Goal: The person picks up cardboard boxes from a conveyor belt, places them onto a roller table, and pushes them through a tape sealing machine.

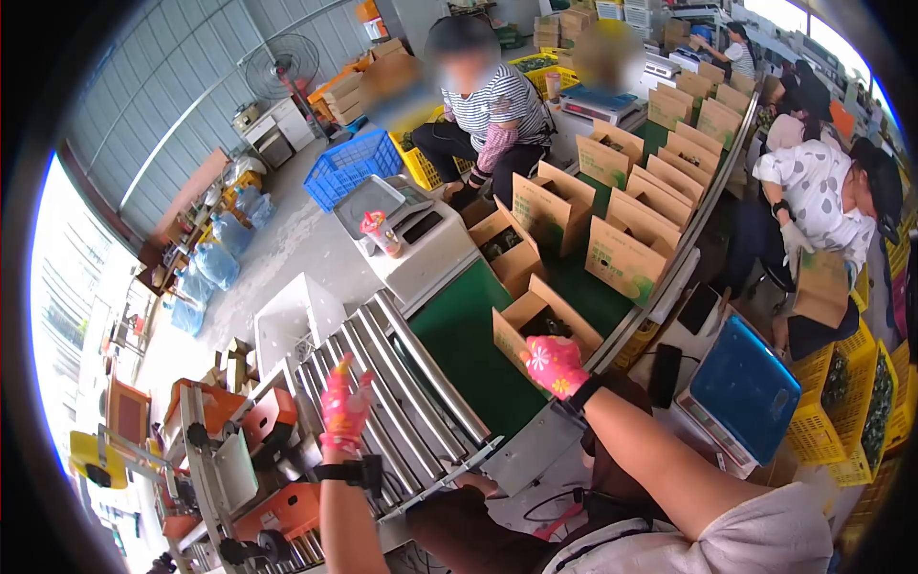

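Note:
Both of my hands wear pink flowered gloves and dark wrist straps. My left hand (pixel 346 404) is over the metal rollers (pixel 387 383), its fingers apart and holding nothing. My right hand (pixel 555 365) is at the near side of an open cardboard box (pixel 521 333), fingers closed at its edge; the box hides part of the grip. Dark contents show inside this box, which stands on the green conveyor belt (pixel 457 335) just past the rollers. Beyond it are another open box (pixel 521 258) with dark contents and several more open boxes (pixel 626 258) along the belt.
A white scale (pixel 435 249) with a drink cup (pixel 381 234) stands left of the belt. At the right is a blue-topped scale (pixel 746 387). An orange taping machine (pixel 292 512) adjoins the rollers. Co-workers sit across the belt (pixel 497 105) and at the right (pixel 818 196), near yellow crates (pixel 822 402).

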Available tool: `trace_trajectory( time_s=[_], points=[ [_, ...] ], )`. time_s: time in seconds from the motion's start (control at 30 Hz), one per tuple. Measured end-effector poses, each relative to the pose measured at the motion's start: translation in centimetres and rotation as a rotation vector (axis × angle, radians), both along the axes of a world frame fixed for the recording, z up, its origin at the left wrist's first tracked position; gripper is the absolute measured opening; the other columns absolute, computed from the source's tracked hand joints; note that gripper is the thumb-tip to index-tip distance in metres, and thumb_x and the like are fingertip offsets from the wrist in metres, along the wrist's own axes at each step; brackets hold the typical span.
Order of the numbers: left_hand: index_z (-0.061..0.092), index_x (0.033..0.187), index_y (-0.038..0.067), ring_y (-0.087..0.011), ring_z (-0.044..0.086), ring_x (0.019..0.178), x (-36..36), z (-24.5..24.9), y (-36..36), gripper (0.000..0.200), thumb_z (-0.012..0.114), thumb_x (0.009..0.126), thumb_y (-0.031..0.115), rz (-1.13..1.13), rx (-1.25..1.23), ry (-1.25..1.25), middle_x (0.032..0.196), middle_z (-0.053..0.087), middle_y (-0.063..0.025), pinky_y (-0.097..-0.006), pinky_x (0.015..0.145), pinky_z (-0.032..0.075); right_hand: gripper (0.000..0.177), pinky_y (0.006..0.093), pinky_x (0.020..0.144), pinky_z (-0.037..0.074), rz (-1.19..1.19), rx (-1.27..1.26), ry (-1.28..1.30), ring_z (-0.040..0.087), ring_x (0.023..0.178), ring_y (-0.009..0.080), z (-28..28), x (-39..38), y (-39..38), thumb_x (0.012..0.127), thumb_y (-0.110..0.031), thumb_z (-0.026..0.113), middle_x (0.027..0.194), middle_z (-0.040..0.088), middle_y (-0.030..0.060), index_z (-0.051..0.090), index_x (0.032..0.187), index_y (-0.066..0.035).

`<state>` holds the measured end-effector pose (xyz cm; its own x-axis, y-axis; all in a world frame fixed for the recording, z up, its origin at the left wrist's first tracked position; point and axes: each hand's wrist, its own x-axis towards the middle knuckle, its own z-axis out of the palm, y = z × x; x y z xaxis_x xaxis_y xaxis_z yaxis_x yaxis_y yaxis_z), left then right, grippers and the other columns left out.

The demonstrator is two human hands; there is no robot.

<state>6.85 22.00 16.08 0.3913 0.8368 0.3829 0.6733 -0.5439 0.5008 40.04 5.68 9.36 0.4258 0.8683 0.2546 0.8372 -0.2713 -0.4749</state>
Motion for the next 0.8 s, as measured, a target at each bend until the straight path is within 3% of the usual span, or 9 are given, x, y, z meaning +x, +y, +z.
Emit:
trace_trajectory(
  time_s=[0.07, 0.17, 0.27, 0.37, 0.47, 0.6, 0.67, 0.73, 0.8],
  points=[
    [0.05, 0.129, 0.001, -0.018, 0.057, 0.106, 9.1, 0.1, -1.9, 0.04, 0.058, 0.093, 0.013, -0.261, -0.759, -0.513, 0.115, 0.061, -0.0101, -0.0288, 0.091, 0.045, 0.01, 0.0459, 0.054, 0.047, 0.076, 0.106, -0.008, 0.061, 0.064, 0.033, 0.6, -1.0, -2.6, 0.08, -0.019, 0.062, 0.064, 0.059, 0.0115, 0.06, 0.074, -0.012],
    [0.032, 0.14, -0.006, -0.0242, 0.04, 0.131, 16.8, -4.4, -1.0, 0.055, 0.055, 0.096, 0.018, -0.427, -1.063, -0.697, 0.138, 0.044, -0.0188, -0.0322, 0.109, 0.031, 0.022, 0.0412, 0.053, 0.048, 0.097, 0.093, -0.11, 0.063, 0.069, 0.0254, 1.9, -0.5, -7.4, 0.085, -0.026, 0.059, 0.073, 0.062, 0.0052, 0.065, 0.1, -0.011],
    [0.041, 0.136, -0.004, -0.0202, 0.048, 0.122, 22.1, -8.5, -1.4, 0.056, 0.059, 0.093, 0.028, -0.042, -0.945, -0.369, 0.132, 0.051, -0.014, -0.0284, 0.104, 0.035, 0.029, 0.0371, 0.056, 0.049, 0.199, 0.002, -0.055, 0.062, 0.076, 0.0223, 1.7, 1.7, -11.3, 0.088, -0.031, 0.057, 0.08, 0.063, 0.0044, 0.064, 0.111, -0.016],
    [0.064, 0.11, 0.0, -0.0129, 0.058, 0.093, 23.8, -9.4, -3.0, 0.048, 0.058, 0.092, 0.044, -0.13, -1.209, -0.391, 0.102, 0.066, -0.004, -0.0263, 0.086, 0.043, 0.03, 0.0359, 0.058, 0.049, 0.318, 0.031, -0.012, 0.062, 0.078, 0.022, 0.7, 3.2, -12.3, 0.088, -0.031, 0.056, 0.082, 0.062, 0.0039, 0.064, 0.113, -0.017],
    [0.066, 0.102, 0.0, -0.0139, 0.058, 0.085, 22.8, -8.1, -3.8, 0.047, 0.057, 0.092, 0.045, 0.012, -0.984, -0.33, 0.094, 0.066, -0.0049, -0.0277, 0.079, 0.044, 0.031, 0.0354, 0.057, 0.049, 0.288, 0.018, -0.018, 0.062, 0.078, 0.0216, 3.5, 2.3, -11.9, 0.086, -0.031, 0.057, 0.083, 0.062, 0.0024, 0.064, 0.114, -0.018],
    [0.066, 0.1, 0.002, -0.0101, 0.059, 0.081, 16.5, -2.0, -4.3, 0.04, 0.053, 0.096, 0.039, -0.018, -1.027, -0.81, 0.089, 0.065, -0.0027, -0.0242, 0.069, 0.047, 0.028, 0.0351, 0.053, 0.046, 0.413, 0.203, -0.071, 0.059, 0.074, 0.0189, 9.0, 0.4, -9.7, 0.084, -0.027, 0.059, 0.08, 0.057, -0.0018, 0.062, 0.111, -0.022],
    [0.061, 0.109, 0.003, -0.0119, 0.061, 0.083, 13.0, 0.9, -7.0, 0.035, 0.05, 0.097, 0.034, -0.125, -0.728, -0.87, 0.095, 0.065, -0.0024, -0.026, 0.07, 0.049, 0.024, 0.0342, 0.053, 0.046, 0.51, 0.215, -0.072, 0.057, 0.074, 0.018, 12.1, -1.3, -8.3, 0.083, -0.024, 0.059, 0.08, 0.054, -0.0022, 0.06, 0.107, -0.024],
    [0.054, 0.121, 0.006, -0.0147, 0.063, 0.086, 5.0, -3.1, -6.2, 0.036, 0.048, 0.098, 0.032, -0.189, -0.583, -0.628, 0.103, 0.064, -0.0034, -0.0279, 0.074, 0.051, 0.014, 0.0354, 0.057, 0.047, 0.607, 0.356, -0.071, 0.057, 0.07, 0.0211, 13.9, -3.7, -7.0, 0.079, -0.02, 0.062, 0.076, 0.052, 0.0005, 0.059, 0.093, -0.02],
    [0.048, 0.13, 0.007, -0.0172, 0.061, 0.096, -2.0, -6.1, -7.3, 0.042, 0.047, 0.098, 0.033, -0.109, -0.988, -1.131, 0.111, 0.062, -0.0067, -0.0295, 0.084, 0.05, 0.011, 0.0386, 0.056, 0.046, 0.76, 0.355, -0.051, 0.058, 0.071, 0.023, 13.0, -6.9, -5.0, 0.076, -0.018, 0.063, 0.075, 0.053, 0.0025, 0.058, 0.085, -0.017]
  ],
)
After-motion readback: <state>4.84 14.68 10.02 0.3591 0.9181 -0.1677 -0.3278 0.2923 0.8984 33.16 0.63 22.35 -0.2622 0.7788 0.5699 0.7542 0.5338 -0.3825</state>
